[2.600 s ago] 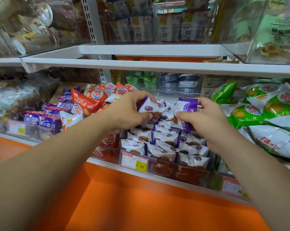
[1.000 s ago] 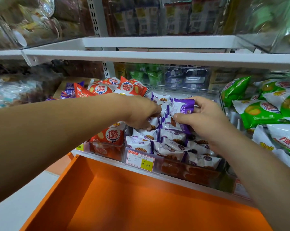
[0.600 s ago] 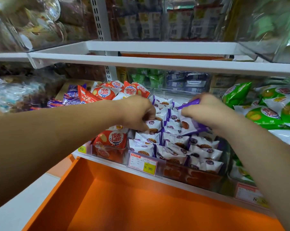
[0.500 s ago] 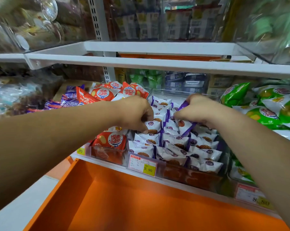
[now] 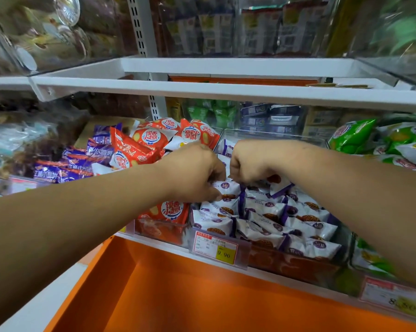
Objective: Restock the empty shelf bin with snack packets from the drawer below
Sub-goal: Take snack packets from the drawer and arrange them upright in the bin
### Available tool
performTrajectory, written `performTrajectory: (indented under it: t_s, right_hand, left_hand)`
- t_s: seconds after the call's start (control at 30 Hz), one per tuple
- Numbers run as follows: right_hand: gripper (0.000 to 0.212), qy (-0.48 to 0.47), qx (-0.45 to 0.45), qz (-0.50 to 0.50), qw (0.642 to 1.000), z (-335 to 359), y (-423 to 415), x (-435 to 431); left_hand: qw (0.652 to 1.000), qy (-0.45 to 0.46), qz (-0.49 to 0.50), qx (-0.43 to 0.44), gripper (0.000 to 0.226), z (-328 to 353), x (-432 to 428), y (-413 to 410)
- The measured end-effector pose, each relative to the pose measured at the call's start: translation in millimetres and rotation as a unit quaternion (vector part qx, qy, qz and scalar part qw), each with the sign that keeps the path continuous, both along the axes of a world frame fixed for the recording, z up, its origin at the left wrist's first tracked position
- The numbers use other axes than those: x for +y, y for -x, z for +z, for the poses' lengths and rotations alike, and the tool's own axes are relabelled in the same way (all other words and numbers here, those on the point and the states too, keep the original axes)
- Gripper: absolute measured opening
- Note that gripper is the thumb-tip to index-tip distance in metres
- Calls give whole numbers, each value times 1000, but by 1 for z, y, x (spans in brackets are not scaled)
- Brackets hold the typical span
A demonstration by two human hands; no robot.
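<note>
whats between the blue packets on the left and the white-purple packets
The heap of red packets, partly hidden behind the left hand, as the head view shows.

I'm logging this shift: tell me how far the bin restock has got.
Done: the clear bin holds rows of packets at its front. In hand: left hand and right hand, fingers curled, tuck packets in mid-bin. Left: the bin's back seems to have room; the drawer, where visible, shows no packets.

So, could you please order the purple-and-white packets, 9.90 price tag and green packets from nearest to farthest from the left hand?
1. Purple-and-white packets: at the left hand's fingertips.
2. 9.90 price tag: lower, nearer the camera.
3. Green packets: far right.
</note>
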State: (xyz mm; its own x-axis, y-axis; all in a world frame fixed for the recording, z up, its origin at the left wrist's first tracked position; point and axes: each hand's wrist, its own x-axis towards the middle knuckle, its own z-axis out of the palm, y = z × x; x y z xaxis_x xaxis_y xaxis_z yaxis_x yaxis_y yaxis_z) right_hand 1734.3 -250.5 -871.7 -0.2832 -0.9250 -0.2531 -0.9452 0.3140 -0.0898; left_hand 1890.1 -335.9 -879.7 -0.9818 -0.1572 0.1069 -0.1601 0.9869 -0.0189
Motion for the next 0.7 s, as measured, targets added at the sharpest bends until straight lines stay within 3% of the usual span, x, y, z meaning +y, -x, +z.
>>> performTrajectory:
  t_s: [0.1, 0.2, 0.53, 0.7]
  right_hand:
    - [5, 2, 16, 10, 1000, 1, -4, 2]
    - [11, 20, 18, 13, 1000, 0, -4, 7]
    - [14, 162, -21, -6, 986, -12, 8, 23]
    - [17, 171, -21, 1, 985, -16, 10, 24]
  left_hand:
    - [1000, 10, -11, 0, 25, 1, 5, 2]
    - [997, 75, -21, -27, 38, 1, 12, 8]
    - [989, 98, -5, -110, 32, 8, 9, 24]
    - [980, 137, 24, -142, 34, 7, 12, 37]
